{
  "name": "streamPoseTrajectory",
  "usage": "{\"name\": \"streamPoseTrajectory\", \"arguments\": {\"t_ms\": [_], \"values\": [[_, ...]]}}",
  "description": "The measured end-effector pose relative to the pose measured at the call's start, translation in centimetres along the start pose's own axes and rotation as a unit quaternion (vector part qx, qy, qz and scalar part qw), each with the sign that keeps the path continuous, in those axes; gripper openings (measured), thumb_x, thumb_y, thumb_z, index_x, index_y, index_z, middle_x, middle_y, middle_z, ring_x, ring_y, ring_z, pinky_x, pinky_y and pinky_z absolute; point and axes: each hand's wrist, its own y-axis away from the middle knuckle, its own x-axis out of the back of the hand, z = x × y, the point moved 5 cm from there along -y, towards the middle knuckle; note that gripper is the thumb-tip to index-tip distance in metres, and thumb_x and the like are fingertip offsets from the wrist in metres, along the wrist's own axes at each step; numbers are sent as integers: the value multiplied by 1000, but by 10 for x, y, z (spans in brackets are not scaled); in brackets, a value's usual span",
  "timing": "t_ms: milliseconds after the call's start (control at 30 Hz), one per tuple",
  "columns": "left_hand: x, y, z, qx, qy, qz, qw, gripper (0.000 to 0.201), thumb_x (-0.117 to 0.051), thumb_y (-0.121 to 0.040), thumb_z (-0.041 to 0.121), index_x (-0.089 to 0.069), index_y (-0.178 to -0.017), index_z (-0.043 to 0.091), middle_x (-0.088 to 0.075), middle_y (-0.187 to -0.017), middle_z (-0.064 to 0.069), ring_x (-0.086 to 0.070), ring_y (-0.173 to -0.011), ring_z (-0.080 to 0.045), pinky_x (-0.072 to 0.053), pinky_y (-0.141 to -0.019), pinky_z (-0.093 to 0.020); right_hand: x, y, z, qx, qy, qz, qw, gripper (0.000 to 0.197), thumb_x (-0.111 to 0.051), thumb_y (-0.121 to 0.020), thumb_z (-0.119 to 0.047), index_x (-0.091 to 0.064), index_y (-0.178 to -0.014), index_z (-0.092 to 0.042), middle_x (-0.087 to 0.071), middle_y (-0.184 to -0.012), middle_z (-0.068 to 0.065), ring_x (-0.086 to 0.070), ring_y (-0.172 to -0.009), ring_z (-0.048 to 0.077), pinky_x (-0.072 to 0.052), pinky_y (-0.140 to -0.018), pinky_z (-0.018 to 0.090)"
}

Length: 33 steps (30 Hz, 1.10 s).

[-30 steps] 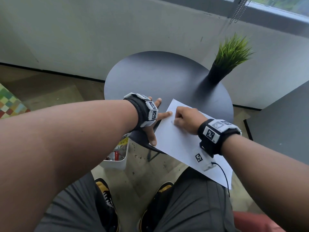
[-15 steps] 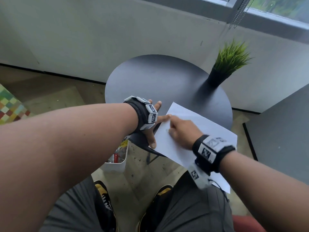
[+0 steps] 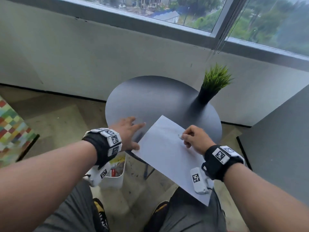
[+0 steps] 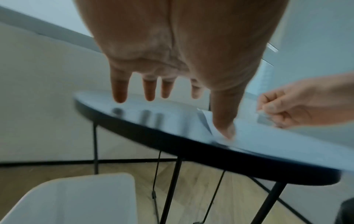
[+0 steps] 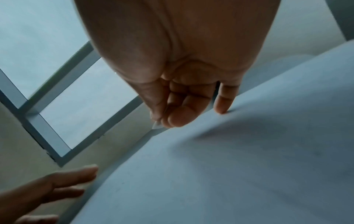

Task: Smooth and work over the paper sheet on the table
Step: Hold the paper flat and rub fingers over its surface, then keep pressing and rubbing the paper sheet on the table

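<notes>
While the paper sheet (image 3: 168, 153) lies on the round table (image 3: 150, 97), overhanging its near edge, the left hand (image 3: 127, 131) spreads flat with thumb on its corner and the right hand (image 3: 194, 138) pinches a small whitish object (image 3: 180, 136).

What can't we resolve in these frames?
- Small whitish object pinched by the right hand: too small in head view, blurred in both wrist views; identity unclear.
- Marks on the paper sheet: right wrist view is motion-blurred.
- Contents of the white bin: mostly hidden by the left wrist in head view.
- Left hand fingertip contact with the table: left wrist view blurred.
</notes>
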Motion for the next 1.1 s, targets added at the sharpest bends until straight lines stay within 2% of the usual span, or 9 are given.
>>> {"name": "streamPoseTrajectory", "arguments": {"t_ms": [100, 200, 300, 433, 567, 733, 867, 967, 1100], "values": [[-11, 29, -34, 118, 140, 107, 977, 38, -67, -88, 55, -60, -107, 23, -59, -113, 0, -55, -102, -21, -46, -81, -32, -21, 10, -5, -14, -46, 41, 998, 17, -69, -85, -19, -58, -82, -7, -64, -61, 4, -56, -51, 16, -47, -59, 30], [-67, 52, -40, 207, 350, -34, 913, 56, -63, -85, 69, -57, -68, 16, -59, -63, 1, -52, -57, -18, -35, -53, -26, -35, 18, -16, -25, -97, 80, 992, 16, -68, -85, -20, -58, -82, -9, -64, -61, 3, -55, -52, 15, -48, -62, 31], [-102, 67, -19, 222, 543, -150, 796, 64, -59, -83, 76, -69, -88, 13, -65, -69, -2, -56, -59, -19, -33, -51, -21, -54, 29, -32, -26, -129, 68, 989, 16, -68, -85, -19, -58, -84, -6, -64, -62, 4, -55, -52, 15, -48, -60, 29], [-84, 63, -8, 219, 618, -72, 752, 37, -65, -97, 41, -65, -106, 5, -70, -83, -20, -66, -58, -24, -47, -49, -24, -63, 39, -41, -26, -121, 17, 992, 17, -70, -84, -18, -60, -84, -5, -64, -62, 4, -54, -52, 15, -43, -53, 25], [-56, 59, -13, 169, 553, -30, 816, 9, -56, -99, 7, -65, -99, 5, -70, -63, -9, -63, -47, -21, -47, -49, -27, -28, 29, -16, -71, -122, 56, 988, 16, -73, -83, -13, -60, -82, -5, -61, -63, 9, -51, -51, 19, -41, -52, 28], [5, 47, -27, 120, 334, 90, 930, 12, -61, -93, 20, -71, -92, 26, -73, -91, -1, -68, -84, -23, -54, -74, -30, 13, 14, 1, -102, 27, 76, 991, 22, -68, -84, -18, -65, -105, -18, -69, -101, 4, -66, -86, 19, -50, -79, 28], [59, 43, -33, 89, 337, 185, 919, 19, -63, -86, 40, -76, -95, 30, -73, -88, -5, -67, -87, -30, -48, -72, -32, 22, 11, -35, -43, -20, 51, 998, 32, -69, -87, -23, -56, -116, -24, -61, -105, 2, -61, -79, 13, -44, -64, 21], [85, 32, -36, 44, 417, 221, 881, 33, -57, -65, 59, -74, -83, 39, -66, -65, 3, -58, -62, -20, -54, -68, -38, 23, 15, -63, 1, -102, 14, 995, 17, -73, -85, -16, -56, -89, -17, -52, -74, -3, -49, -62, 10, -42, -56, 23], [103, 29, -37, 15, 483, 237, 843, 39, -62, -62, 66, -77, -89, 43, -75, -78, -1, -66, -68, -22, -61, -77, -53, 34, 21, -86, 50, -160, 58, 984, 20, -72, -86, -21, -61, -75, -8, -52, -66, 8, -45, -56, 20, -40, -52, 30]]}}
